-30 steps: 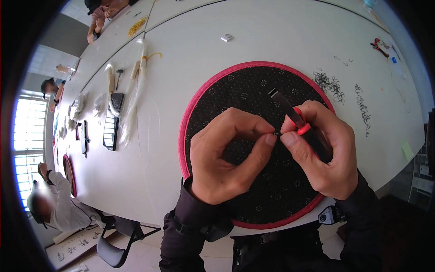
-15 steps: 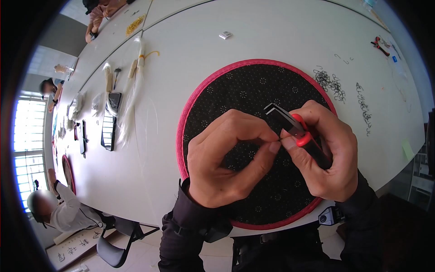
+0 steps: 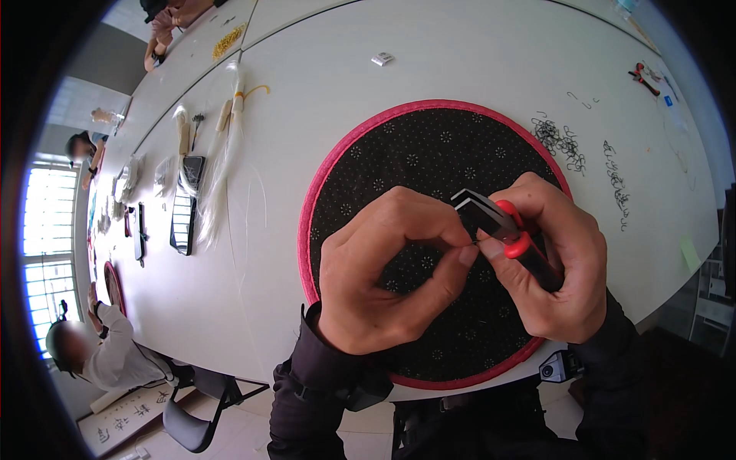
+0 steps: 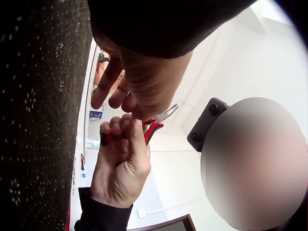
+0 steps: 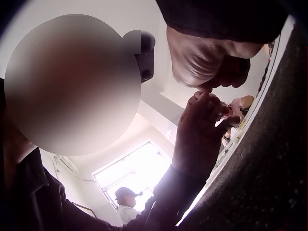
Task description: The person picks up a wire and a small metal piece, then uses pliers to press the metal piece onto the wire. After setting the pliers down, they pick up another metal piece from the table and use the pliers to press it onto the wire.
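Gripping the pliers (image 3: 497, 222) in its palm, the right hand (image 3: 573, 241) has tipped them further left than a second ago, jaws parted. Over the round mat (image 3: 399, 153), the left hand (image 3: 353, 272) pinches a tiny dark piece (image 3: 474, 242) beside the right thumb, so the fine work seems to rest with fingers.

There are two hands (image 3: 353, 280), one held pair of pliers (image 3: 498, 221), one mat (image 3: 441, 157) beneath, one green slip (image 3: 690, 255).
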{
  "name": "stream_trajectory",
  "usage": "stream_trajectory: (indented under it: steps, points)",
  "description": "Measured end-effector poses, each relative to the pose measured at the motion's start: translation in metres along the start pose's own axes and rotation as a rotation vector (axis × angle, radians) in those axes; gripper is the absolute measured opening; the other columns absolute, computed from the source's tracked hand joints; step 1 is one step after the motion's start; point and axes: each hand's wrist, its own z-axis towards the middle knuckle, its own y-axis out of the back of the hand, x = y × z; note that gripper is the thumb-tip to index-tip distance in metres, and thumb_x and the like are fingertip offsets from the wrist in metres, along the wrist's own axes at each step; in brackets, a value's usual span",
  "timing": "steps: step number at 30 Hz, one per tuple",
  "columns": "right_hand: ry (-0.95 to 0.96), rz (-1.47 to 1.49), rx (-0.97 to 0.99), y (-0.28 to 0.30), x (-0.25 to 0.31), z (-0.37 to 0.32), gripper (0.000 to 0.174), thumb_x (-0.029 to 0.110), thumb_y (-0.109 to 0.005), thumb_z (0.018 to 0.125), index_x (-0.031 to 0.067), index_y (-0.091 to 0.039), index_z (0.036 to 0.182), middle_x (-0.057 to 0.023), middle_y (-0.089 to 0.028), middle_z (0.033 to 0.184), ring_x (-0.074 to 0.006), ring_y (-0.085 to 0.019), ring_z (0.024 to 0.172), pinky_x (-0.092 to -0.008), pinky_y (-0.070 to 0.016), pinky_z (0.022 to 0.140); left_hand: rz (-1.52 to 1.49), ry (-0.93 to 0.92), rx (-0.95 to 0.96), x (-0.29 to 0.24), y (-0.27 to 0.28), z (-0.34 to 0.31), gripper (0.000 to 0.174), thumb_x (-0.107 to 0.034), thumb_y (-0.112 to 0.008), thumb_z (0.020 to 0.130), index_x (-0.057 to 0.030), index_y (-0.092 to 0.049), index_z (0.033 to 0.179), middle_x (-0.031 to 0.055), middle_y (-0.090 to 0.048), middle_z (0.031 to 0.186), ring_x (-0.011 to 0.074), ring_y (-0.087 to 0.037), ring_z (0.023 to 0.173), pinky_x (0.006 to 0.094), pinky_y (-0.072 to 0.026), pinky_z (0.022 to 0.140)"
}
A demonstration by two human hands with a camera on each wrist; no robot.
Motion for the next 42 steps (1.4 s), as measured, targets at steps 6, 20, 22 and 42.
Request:
stream_trajectory:
  steps: [6, 20, 22, 42]
  points:
    - [-0.016, -0.001, 0.004, 0.0, 0.001, 0.0, 0.012, 0.0, -0.064, 0.089, -0.0008, -0.058, 0.1, -0.0057, -0.056, 0.084, -0.0113, -0.05, 0.073, -0.0253, -0.0406, 0.067, -0.017, -0.005, 0.004, 0.001, 0.0, -0.001, 0.025, 0.011, -0.074, 0.073, -0.0003, -0.063, 0.093, 0.0093, -0.067, 0.09, 0.0176, -0.068, 0.079, 0.0282, -0.0557, 0.068]
    - [-0.001, -0.003, 0.011, 0.001, 0.0, 0.0, 0.011, 0.0, -0.064, 0.09, 0.0002, -0.058, 0.099, -0.0055, -0.056, 0.085, -0.0113, -0.05, 0.073, -0.0252, -0.0405, 0.066, -0.044, 0.0, 0.043, 0.001, 0.001, -0.001, 0.025, 0.011, -0.074, 0.076, 0.0006, -0.062, 0.096, 0.0102, -0.066, 0.092, 0.0172, -0.07, 0.081, 0.0279, -0.058, 0.069]
    - [0.014, -0.019, 0.002, 0.001, 0.0, 0.0, 0.012, 0.0, -0.064, 0.09, 0.0004, -0.057, 0.099, -0.0057, -0.057, 0.085, -0.0117, -0.05, 0.073, -0.0255, -0.0409, 0.065, -0.063, 0.009, 0.023, 0.001, 0.0, -0.001, 0.025, 0.009, -0.074, 0.076, 0.0003, -0.062, 0.096, 0.0101, -0.066, 0.092, 0.0172, -0.07, 0.081, 0.028, -0.058, 0.069]
    - [-0.433, 0.494, 0.076, 0.008, 0.008, 0.003, 0.011, 0.013, -0.061, 0.096, 0.0022, -0.06, 0.095, 0.0005, -0.058, 0.079, -0.0039, -0.053, 0.074, -0.0214, -0.0422, 0.066, 0.075, -0.044, 0.072, -0.004, 0.005, 0.001, 0.019, 0.014, -0.067, 0.08, 0.0035, -0.062, 0.095, 0.0155, -0.066, 0.092, 0.0182, -0.066, 0.08, 0.0288, -0.0536, 0.072]
